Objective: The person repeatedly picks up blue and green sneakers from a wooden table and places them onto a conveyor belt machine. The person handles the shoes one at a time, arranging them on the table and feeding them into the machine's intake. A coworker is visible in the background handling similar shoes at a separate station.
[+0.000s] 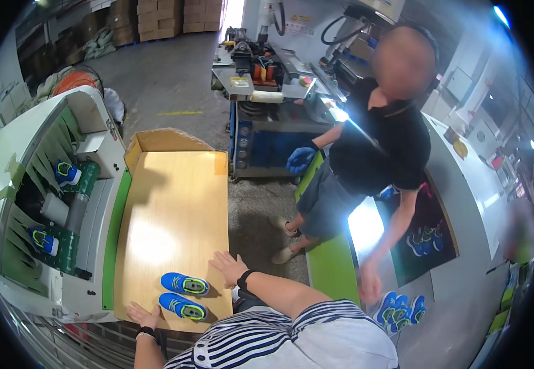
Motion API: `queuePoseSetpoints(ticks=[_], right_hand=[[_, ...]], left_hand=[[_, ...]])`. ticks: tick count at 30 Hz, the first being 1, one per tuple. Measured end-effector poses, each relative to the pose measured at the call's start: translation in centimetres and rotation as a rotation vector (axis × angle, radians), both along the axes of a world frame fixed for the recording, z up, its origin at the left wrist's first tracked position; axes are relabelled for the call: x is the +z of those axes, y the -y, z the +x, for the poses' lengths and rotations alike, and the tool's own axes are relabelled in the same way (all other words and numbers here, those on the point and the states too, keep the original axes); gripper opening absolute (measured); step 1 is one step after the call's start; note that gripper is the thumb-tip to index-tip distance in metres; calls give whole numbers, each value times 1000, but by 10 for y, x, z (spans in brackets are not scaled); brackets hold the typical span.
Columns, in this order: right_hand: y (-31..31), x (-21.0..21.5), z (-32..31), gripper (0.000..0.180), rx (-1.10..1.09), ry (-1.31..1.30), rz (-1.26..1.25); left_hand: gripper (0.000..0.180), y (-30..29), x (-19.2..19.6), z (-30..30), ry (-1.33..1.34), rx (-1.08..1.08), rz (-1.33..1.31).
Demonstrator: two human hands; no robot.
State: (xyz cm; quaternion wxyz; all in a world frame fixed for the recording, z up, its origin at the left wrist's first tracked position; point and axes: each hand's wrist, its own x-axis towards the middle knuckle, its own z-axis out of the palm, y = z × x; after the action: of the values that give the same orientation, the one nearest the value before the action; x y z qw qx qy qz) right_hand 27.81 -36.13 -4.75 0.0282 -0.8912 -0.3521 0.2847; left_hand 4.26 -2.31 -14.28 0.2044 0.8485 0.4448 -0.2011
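Observation:
A pair of blue sneakers with lime-green trim, one blue sneaker (184, 284) beyond the other blue sneaker (182, 306), rests on the near end of a light wooden table (174, 215). My left hand (144, 315) lies at the table's near left corner, fingers apart, just left of the nearer shoe. Spread over the right edge of the table is my right hand (228, 269), to the right of the farther shoe. Neither hand touches a sneaker or holds anything. Both wrists wear dark bands.
Left of the table, a white machine (94, 98) has strip curtains and green belts carrying single sneakers (68, 173). At the right stands a co-worker (381, 141) with one blue glove, near more sneakers (399, 311) on a bench. A workbench with machinery (267, 74) stands behind.

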Motion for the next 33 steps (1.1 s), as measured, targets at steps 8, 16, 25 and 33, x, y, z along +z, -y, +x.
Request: queuePoseSetpoints(ticks=[8,16,25,33], right_hand=[[15,-16,-63,115,-75,112,-28],[-7,-4,-78,120,-109,96,-101],[-16,-14,-87,117,-176,133,-101],[-22,-14,-89,119,-202,123,-147]], left_hand=[[146,0,20,4,-74,-98,0],[161,0,40,0,-161,-200,8],[158,2,52,-1,-168,-213,20],[163,-3,45,1,-128,-168,-24]])
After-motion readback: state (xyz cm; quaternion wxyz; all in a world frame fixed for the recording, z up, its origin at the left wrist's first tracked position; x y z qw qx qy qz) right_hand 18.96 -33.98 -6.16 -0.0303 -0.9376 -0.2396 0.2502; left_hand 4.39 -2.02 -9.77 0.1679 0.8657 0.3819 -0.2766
